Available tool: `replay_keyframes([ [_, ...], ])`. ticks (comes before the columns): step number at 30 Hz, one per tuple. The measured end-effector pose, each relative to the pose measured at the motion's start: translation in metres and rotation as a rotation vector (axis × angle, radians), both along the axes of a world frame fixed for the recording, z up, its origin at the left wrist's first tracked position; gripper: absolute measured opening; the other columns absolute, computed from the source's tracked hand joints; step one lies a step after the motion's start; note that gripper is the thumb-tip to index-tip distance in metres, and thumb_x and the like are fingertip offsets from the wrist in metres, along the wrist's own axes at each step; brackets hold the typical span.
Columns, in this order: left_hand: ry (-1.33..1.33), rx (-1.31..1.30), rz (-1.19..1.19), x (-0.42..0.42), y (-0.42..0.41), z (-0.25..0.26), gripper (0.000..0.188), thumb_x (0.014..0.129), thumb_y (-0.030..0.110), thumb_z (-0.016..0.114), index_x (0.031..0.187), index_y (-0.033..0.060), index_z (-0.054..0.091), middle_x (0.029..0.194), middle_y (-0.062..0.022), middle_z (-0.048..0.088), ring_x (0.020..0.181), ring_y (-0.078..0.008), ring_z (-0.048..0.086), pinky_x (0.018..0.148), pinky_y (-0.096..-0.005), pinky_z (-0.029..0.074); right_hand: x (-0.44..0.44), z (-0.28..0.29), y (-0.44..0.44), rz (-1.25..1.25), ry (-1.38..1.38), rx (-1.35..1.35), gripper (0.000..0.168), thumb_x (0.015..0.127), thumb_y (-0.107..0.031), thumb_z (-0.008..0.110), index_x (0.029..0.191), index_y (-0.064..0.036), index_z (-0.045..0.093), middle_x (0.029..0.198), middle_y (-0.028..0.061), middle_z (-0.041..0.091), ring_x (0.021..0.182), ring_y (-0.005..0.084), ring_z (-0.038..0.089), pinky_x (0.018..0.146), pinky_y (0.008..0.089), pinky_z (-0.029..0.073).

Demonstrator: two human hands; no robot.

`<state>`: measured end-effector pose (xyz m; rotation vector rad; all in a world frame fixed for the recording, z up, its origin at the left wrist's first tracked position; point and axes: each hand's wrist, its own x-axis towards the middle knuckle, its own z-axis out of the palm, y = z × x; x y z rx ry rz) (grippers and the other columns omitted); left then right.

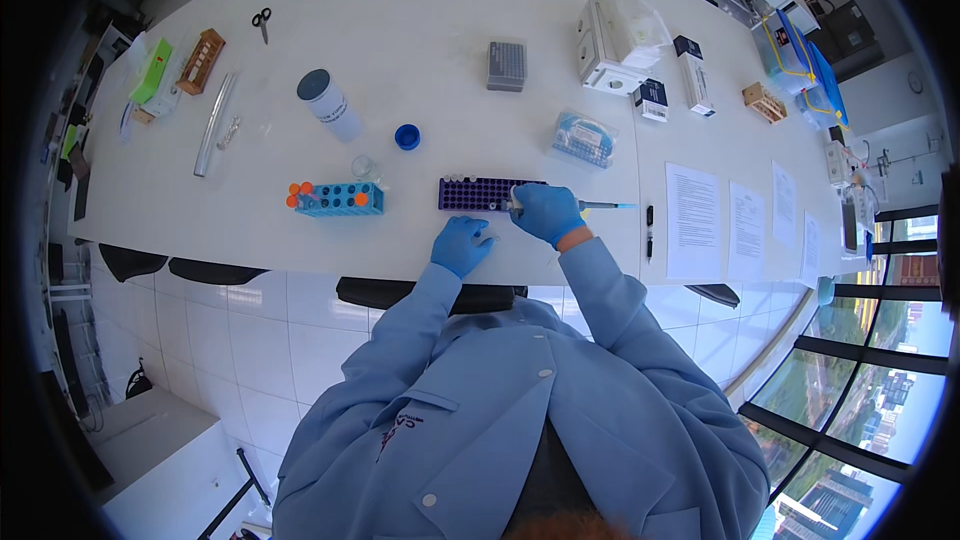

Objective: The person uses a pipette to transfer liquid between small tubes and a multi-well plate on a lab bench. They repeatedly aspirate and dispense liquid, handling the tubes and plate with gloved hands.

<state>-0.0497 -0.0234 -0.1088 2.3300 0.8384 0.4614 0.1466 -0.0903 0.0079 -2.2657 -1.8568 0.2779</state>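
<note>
My right hand [550, 211], in a blue glove, is closed around a micropipette [592, 205]. The pipette lies nearly level, its narrow tip pointing right, over the table. Behind its handle is a dark purple tube rack [472, 196], with several small capped tubes [459, 178] along its far left edge. In front of that rack my left hand [460, 246], also gloved, rests on the white table with fingers curved and thumb apart. A small clear item, too faint to identify, lies beside its thumb. My right hand hides the right end of the rack.
Left stand a blue tube rack [341, 200] with orange-capped tubes, a glass beaker [363, 166], a blue cap [407, 137] and a white canister [328, 105]. Beyond are pipette tip boxes [507, 66] [585, 138]. Rightward lie a marker pen [650, 232] and printed sheets [692, 221].
</note>
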Motion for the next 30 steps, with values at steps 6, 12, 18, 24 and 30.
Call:
replay_keyframes([
  [6,-0.048,-0.083,0.184,-0.014,0.024,0.009,0.024,0.078,0.02,0.075,0.101,0.0129,0.07,0.086,-0.0042,0.065,0.085,-0.0225,0.059,0.077,-0.0366,0.052,-0.032,-0.031,-0.017,0.19,-0.059,-0.035,0.008,0.076,-0.02,0.069,0.079,-0.013,0.067,0.075,0.0075,0.067,0.069,0.0267,0.068,0.058,0.0408,0.053],
  [12,-0.075,-0.005,0.131,-0.02,0.032,0.025,0.025,0.078,0.023,0.076,0.101,0.0136,0.07,0.086,-0.0025,0.065,0.084,-0.0221,0.059,0.077,-0.0367,0.052,-0.044,-0.054,-0.023,0.141,-0.102,-0.052,0.009,0.076,-0.021,0.069,0.079,-0.013,0.067,0.077,0.0074,0.068,0.068,0.0262,0.069,0.057,0.0398,0.053],
  [18,-0.14,0.131,0.069,-0.001,0.034,0.029,0.032,0.076,0.027,0.078,0.104,0.0149,0.071,0.089,-0.0038,0.064,0.087,-0.0249,0.059,0.077,-0.038,0.051,-0.041,-0.06,-0.024,0.124,-0.096,-0.074,0.012,0.076,-0.024,0.066,0.081,-0.013,0.068,0.076,0.0076,0.068,0.067,0.0279,0.068,0.058,0.042,0.053],
  [24,-0.162,0.277,0.043,0.021,0.031,0.019,0.032,0.073,0.027,0.078,0.102,0.0153,0.071,0.085,-0.0053,0.062,0.086,-0.0286,0.059,0.077,-0.0413,0.05,-0.03,-0.017,-0.023,0.04,-0.008,0.044,0.019,0.076,-0.03,0.066,0.08,-0.012,0.065,0.074,0.0091,0.067,0.064,0.0299,0.066,0.056,0.0437,0.052],
  [30,-0.045,0.24,0.085,0.036,0.028,0.014,0.019,0.07,0.025,0.079,0.087,0.0172,0.074,0.082,-0.0021,0.063,0.085,-0.0268,0.059,0.073,-0.0411,0.05,-0.002,-0.008,-0.008,0.072,0.062,0.259,0.021,0.074,-0.031,0.069,0.078,-0.011,0.063,0.073,0.0102,0.065,0.064,0.0317,0.065,0.058,0.0442,0.052],
])
